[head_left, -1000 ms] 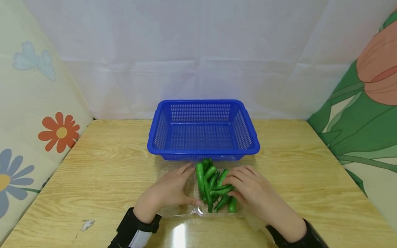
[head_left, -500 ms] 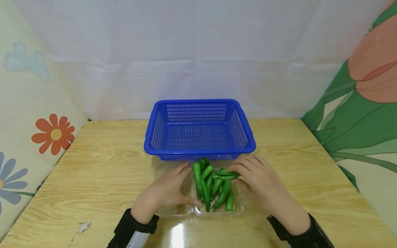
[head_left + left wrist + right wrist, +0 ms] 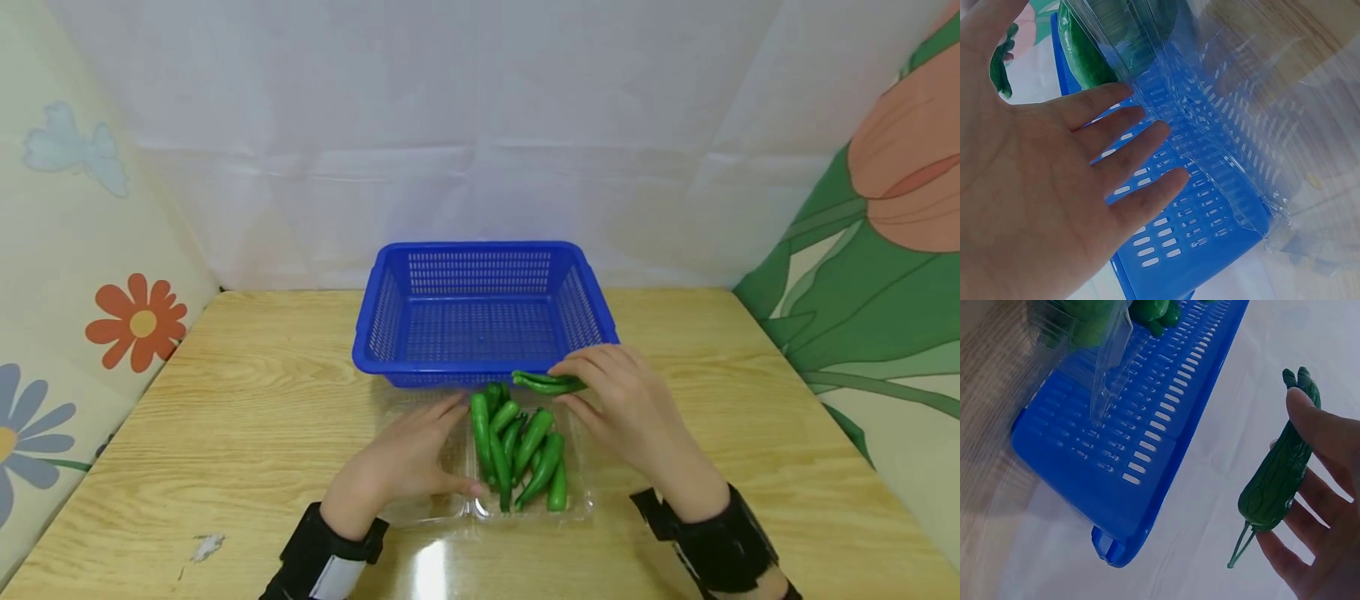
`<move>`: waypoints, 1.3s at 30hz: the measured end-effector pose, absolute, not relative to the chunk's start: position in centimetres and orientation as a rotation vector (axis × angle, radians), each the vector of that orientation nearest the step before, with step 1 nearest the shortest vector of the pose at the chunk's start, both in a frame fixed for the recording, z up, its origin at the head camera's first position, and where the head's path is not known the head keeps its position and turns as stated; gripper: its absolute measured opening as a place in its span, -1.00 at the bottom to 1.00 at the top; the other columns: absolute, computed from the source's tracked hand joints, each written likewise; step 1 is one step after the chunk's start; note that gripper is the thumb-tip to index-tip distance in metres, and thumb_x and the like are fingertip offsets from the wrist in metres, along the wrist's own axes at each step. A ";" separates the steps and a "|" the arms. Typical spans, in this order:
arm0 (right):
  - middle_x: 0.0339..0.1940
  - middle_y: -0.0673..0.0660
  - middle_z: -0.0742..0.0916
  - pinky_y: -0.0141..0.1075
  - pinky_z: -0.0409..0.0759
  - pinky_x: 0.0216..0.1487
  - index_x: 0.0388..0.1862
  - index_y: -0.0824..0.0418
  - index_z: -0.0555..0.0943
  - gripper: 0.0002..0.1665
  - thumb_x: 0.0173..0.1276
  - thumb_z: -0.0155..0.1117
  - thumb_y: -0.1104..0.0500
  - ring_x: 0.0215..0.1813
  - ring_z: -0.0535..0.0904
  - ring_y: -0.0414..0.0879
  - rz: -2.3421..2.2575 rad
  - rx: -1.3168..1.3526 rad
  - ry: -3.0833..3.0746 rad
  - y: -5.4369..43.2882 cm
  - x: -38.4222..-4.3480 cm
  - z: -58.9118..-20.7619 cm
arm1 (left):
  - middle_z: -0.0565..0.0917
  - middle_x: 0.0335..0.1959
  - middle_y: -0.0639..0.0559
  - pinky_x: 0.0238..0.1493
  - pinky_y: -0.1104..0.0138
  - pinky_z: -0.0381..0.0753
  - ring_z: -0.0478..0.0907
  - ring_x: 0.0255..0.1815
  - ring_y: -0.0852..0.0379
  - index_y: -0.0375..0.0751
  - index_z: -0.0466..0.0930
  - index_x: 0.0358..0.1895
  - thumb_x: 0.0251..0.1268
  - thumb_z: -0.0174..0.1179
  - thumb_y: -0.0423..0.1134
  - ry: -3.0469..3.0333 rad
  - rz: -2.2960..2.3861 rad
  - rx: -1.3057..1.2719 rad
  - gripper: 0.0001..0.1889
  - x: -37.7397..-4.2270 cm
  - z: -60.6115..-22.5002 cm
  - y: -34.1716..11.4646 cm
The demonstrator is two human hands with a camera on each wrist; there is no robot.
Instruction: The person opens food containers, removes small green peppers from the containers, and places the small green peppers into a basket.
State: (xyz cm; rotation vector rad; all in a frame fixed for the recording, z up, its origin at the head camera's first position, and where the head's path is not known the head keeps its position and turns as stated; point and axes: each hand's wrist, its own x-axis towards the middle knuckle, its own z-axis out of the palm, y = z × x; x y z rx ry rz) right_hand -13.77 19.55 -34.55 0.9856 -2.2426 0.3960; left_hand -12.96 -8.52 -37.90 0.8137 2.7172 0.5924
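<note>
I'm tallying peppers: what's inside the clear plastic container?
Green chili peppers lie piled in the right half of the container, hiding whatever is beneath them. The left hand blocks the head view of part of the left half.

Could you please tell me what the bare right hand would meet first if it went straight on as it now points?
Probably the near rim of the blue rectangular plastic basket, just ahead of the right hand in the head view; the hand's height is unclear, so it might pass above.
</note>
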 end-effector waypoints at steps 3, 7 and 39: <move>-0.16 0.16 0.73 -0.02 0.56 0.11 -0.12 0.25 0.68 -0.54 -0.06 0.62 0.30 -0.03 0.61 0.09 0.418 0.967 -2.252 19.5 -14.3 -34.5 | 0.10 0.58 -0.12 0.50 -0.09 0.08 0.09 0.52 -0.23 -0.22 0.16 0.54 -0.02 0.41 0.31 2.717 0.588 0.808 0.11 -12.9 -37.9 -8.5; -0.14 0.17 0.73 -0.01 0.55 0.11 -0.12 0.25 0.68 -0.55 -0.03 0.61 0.30 -0.01 0.61 0.10 0.454 0.957 -2.258 19.4 -15.0 -34.6 | 0.09 0.58 -0.12 0.49 -0.09 0.08 0.09 0.52 -0.24 -0.22 0.15 0.54 -0.02 0.41 0.31 2.715 0.588 0.804 0.11 -12.9 -37.9 -8.5; -0.12 0.19 0.74 0.09 0.49 0.15 -0.04 0.24 0.69 -0.61 0.13 0.55 0.25 -0.01 0.60 0.14 0.577 0.685 -2.493 20.2 -18.8 -36.5 | 0.10 0.58 -0.11 0.50 -0.09 0.07 0.09 0.53 -0.22 -0.21 0.17 0.53 0.01 0.40 0.29 2.727 0.559 0.780 0.08 -12.6 -37.5 -8.3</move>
